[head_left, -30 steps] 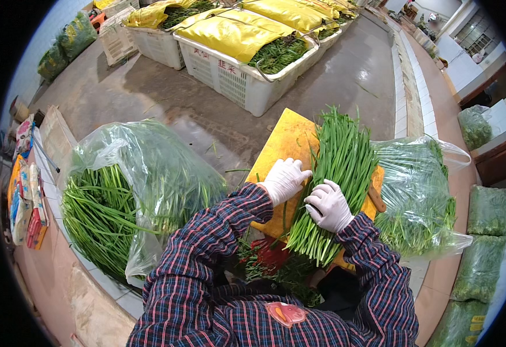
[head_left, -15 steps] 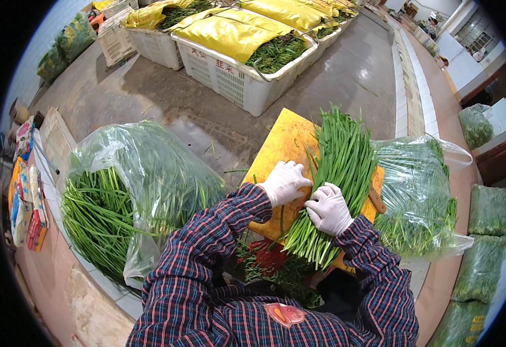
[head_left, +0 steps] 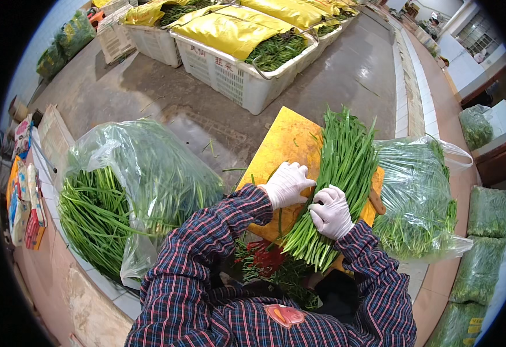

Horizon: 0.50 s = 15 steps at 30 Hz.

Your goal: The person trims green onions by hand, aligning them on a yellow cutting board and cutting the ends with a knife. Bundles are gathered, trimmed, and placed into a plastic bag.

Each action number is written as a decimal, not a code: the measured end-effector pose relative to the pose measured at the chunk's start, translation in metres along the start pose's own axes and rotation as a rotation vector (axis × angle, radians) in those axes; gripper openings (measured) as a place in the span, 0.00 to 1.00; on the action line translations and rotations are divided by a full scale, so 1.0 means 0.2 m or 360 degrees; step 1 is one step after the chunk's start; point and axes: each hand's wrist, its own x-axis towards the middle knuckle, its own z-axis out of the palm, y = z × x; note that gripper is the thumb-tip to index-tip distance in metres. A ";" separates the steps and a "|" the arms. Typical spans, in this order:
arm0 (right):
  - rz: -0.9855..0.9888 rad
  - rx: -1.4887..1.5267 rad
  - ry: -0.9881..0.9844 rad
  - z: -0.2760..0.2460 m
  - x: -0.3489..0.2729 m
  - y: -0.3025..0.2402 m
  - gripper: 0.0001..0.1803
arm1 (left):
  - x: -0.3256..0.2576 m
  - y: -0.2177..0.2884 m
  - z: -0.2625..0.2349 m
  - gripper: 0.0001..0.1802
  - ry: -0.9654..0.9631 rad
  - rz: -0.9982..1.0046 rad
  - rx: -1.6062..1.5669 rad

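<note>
Since a second ago our green bunch (head_left: pixel 348 150) on the yellow board (head_left: pixel 287 139) slid its stem ends (head_left: pixel 310 248) slightly left, so we'd nudge gently, keeping it straight, long axis aiming leaf tips (head_left: pixel 345 120) away and rightish, right hand (head_left: pixel 331 213) fingers curled over it, left hand (head_left: pixel 287 184) half-bent alongside, grip unclear.

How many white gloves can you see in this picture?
2: one on the left hand, over the yellow board beside the green bunch; the other on the right hand, on the bunch's stems. Others could be hidden from view.
</note>
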 end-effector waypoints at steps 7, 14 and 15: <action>0.0003 -0.0082 0.0046 0.00 -0.03 0.00 0.04 | -0.01 0.03 0.00 0.24 0.0057 0.0054 -0.0134; 0.0028 -0.0063 0.0070 0.02 -0.04 0.00 0.04 | 0.00 0.03 -0.02 0.22 -0.0067 0.0066 -0.0015; 0.0026 -0.0062 0.0060 0.01 -0.04 0.01 0.04 | 0.01 0.03 -0.03 0.21 -0.0126 0.0070 0.0001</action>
